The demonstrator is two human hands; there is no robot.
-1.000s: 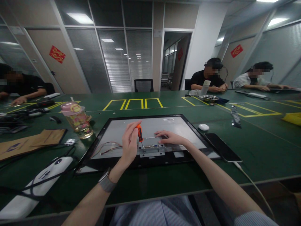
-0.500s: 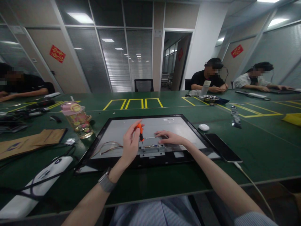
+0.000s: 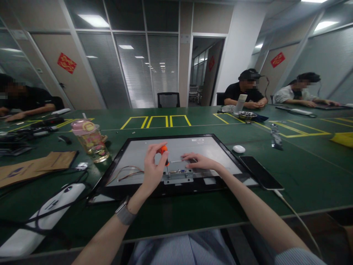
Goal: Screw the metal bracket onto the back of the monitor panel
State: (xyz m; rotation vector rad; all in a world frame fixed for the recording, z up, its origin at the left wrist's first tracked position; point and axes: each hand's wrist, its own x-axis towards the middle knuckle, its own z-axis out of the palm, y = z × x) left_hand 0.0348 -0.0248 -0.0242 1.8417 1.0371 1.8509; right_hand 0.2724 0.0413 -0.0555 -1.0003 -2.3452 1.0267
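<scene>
My left hand (image 3: 153,165) is closed round the handle of an orange and black screwdriver (image 3: 164,150). Its thin shaft points down to the left end of a metal bracket (image 3: 178,179) with connector ports. The bracket sits at the near edge of a flat display panel (image 3: 220,156), which lies grey back up in a black frame. Fingers spread, my right hand (image 3: 200,162) rests on the panel just behind the bracket's right part. Thin coloured wires (image 3: 128,173) run over the panel to the left of my left hand.
Left of the panel stand a pink-lidded drink bottle (image 3: 92,141), a brown paper bag (image 3: 55,162) and a white device (image 3: 52,209) with black cables. On the right lie a phone (image 3: 260,171) on a charging cable and a white earbud case (image 3: 238,149). Several people sit across the table.
The fingers of my left hand have shifted around the screwdriver handle, which now stands a little more upright. My right hand has stayed in place.
</scene>
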